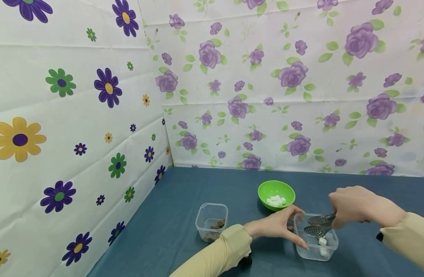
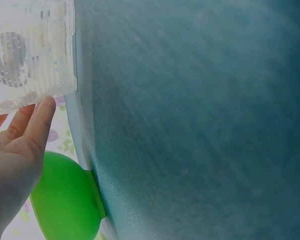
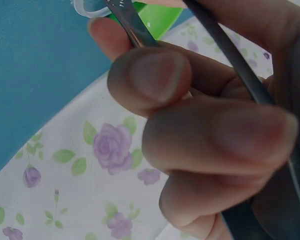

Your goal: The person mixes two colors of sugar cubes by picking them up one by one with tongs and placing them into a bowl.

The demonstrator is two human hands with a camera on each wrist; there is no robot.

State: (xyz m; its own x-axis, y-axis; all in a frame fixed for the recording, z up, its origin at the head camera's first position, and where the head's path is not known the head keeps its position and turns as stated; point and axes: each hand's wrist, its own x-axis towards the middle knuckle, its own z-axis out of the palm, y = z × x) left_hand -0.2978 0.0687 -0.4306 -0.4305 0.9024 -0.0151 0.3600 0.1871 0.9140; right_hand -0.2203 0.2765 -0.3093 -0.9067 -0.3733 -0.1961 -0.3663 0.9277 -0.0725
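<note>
My left hand (image 1: 275,224) holds the left side of a clear plastic container (image 1: 310,254), thumb along the near side and fingers at the far one. In the left wrist view its fingertips touch the ribbed container wall (image 2: 50,60). Metal tongs (image 1: 315,231) with perforated heads are gripped in my right hand (image 1: 359,206). Their heads reach into the container, the two arms spread apart. Two white cubes (image 1: 322,241) lie at the container's near right corner, close to the lower head. In the right wrist view my curled fingers (image 3: 210,135) wrap around the tongs' arms (image 3: 235,55).
A green bowl (image 1: 267,188) with several white cubes stands behind my left hand. Left of that hand is another clear container (image 1: 203,227) with brown pieces (image 1: 218,224) inside. Flowered sheets (image 1: 212,127) rise at the back and left of the blue table (image 1: 156,234).
</note>
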